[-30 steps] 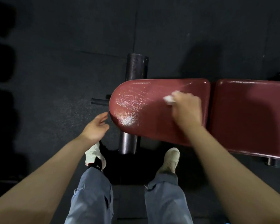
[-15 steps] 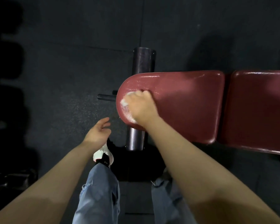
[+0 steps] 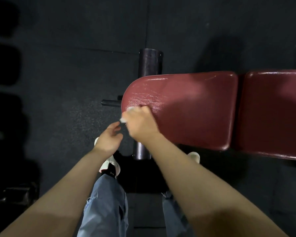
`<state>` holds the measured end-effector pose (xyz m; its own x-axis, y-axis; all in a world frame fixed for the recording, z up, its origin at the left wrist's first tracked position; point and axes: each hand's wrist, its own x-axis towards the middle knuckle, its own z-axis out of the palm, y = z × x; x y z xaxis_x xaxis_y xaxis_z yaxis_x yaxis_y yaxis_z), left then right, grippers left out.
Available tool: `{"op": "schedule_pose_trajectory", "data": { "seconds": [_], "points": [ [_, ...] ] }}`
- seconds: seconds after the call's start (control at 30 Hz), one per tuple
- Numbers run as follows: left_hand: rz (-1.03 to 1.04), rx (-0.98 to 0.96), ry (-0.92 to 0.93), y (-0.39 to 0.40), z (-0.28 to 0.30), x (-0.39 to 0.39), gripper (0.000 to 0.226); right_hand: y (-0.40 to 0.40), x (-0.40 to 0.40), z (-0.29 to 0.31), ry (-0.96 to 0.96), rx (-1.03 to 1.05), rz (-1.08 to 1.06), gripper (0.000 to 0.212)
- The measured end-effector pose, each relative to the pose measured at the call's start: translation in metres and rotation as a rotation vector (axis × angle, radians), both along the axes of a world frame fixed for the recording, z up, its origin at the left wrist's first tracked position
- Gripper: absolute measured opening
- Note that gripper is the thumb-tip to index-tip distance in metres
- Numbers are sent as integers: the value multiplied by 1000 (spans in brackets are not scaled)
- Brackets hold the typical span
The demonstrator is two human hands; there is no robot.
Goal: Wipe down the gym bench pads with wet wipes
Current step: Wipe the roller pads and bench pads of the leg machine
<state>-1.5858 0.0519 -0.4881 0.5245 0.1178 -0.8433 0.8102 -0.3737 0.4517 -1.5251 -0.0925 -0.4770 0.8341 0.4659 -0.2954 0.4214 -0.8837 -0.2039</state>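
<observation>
The right hand (image 3: 140,123) is curled round a bunched wet wipe (image 3: 126,114), pressing it onto the rounded near corner of the maroon seat pad (image 3: 186,108), probably to catch the edge where grime gathers. Just beyond that hand the vinyl glistens wet. The left hand (image 3: 109,139) hovers beside it off the pad, fingers loosely spread and holding nothing, likely for balance. Further right, the back pad (image 3: 273,113) shows no such wet sheen.

right hand (image 3: 140,123) gripping wet wipe (image 3: 125,117) on seat pad (image 3: 191,106)
</observation>
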Motion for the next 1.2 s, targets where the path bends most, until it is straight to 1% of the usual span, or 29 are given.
{"op": "schedule_pose_trajectory", "data": {
  "seconds": [0.03, 0.07, 0.13, 0.2, 0.27, 0.3, 0.33, 0.37, 0.43, 0.47, 0.5, 0.53, 0.57, 0.63, 0.67, 0.7, 0.73, 0.77, 0.8, 0.87, 0.9, 0.97, 1.03, 1.07, 1.1, 1.13, 1.2],
  "points": [
    [-30, 24, -17, 1, 0, -1, 54, 14, -4, -7, 43, 43, 104, 13],
    [-53, 45, -24, 3, -2, -1, 55, 15, -3, -10, 77, 54, 132, 17],
    [-77, 67, -15, 7, -4, -2, 56, -15, 2, 1, 22, -8, 74, 23],
    [-179, 114, -5, 8, -6, -5, 57, -75, 3, 19, -24, -94, -147, 24],
    [-364, 168, 25, 8, -7, -9, 60, -144, -8, 45, -101, -139, -411, 27],
    [-444, 180, 42, 9, -8, -13, 62, -173, -15, 61, -110, -164, -525, 27],
    [-498, 184, 59, 9, -8, -16, 62, -194, -21, 73, -103, -182, -621, 22],
    [-529, 185, 66, 9, -8, -20, 61, -204, -24, 77, -85, -193, -703, 15],
    [-549, 186, 58, 10, -6, -26, 60, -187, -16, 70, -84, -205, -787, 5],
    [-532, 184, 40, 9, -4, -25, 60, -165, -7, 59, -116, -196, -768, 3],
    [-508, 184, 15, 9, -2, -25, 60, -136, 4, 47, -137, -183, -685, 5],
    [-492, 192, -16, 8, 1, -22, 60, -100, 10, 34, -134, -181, -515, 8],
    [-483, 203, -55, 8, 3, -20, 59, -61, 13, 23, -85, -160, -306, 13],
    [-473, 236, -151, 8, 5, -13, 53, 2, 5, 3, 119, -10, 79, 15],
    [-466, 252, -174, 9, 5, -10, 48, 18, 0, -5, 184, 55, 221, 14],
    [-460, 260, -176, 9, 6, -7, 47, 21, -2, -10, 204, 89, 291, 14],
    [-459, 264, -162, 10, 6, -4, 52, 12, -1, -9, 166, 95, 288, 15],
    [-464, 267, -140, 11, 6, -3, 60, -5, 0, -7, 86, 81, 236, 19],
    [-478, 273, -126, 12, 6, -2, 67, -28, 2, 3, 11, 43, 148, 23],
    [-520, 268, -139, 11, 6, -1, 73, -89, 1, 29, -64, -29, -57, 31],
    [-548, 257, -161, 9, 6, 0, 75, -124, -3, 42, -110, -57, -150, 26],
    [-594, 228, -216, 7, 6, 2, 76, -189, -15, 72, -147, -139, -365, 4],
    [-593, 198, -236, 4, 6, 1, 76, -217, -24, 84, -107, -225, -616, 6],
    [-579, 190, -234, 4, 6, 0, 76, -211, -28, 78, -108, -252, -664, 7],
    [-564, 183, -232, 3, 6, 0, 77, -194, -30, 69, -98, -239, -656, 9],
    [-551, 179, -233, 2, 6, -1, 77, -169, -29, 57, -78, -203, -584, 11],
    [-519, 172, -237, 3, 5, -2, 77, -100, -26, 29, -3, -102, -292, 17]
  ]
}}
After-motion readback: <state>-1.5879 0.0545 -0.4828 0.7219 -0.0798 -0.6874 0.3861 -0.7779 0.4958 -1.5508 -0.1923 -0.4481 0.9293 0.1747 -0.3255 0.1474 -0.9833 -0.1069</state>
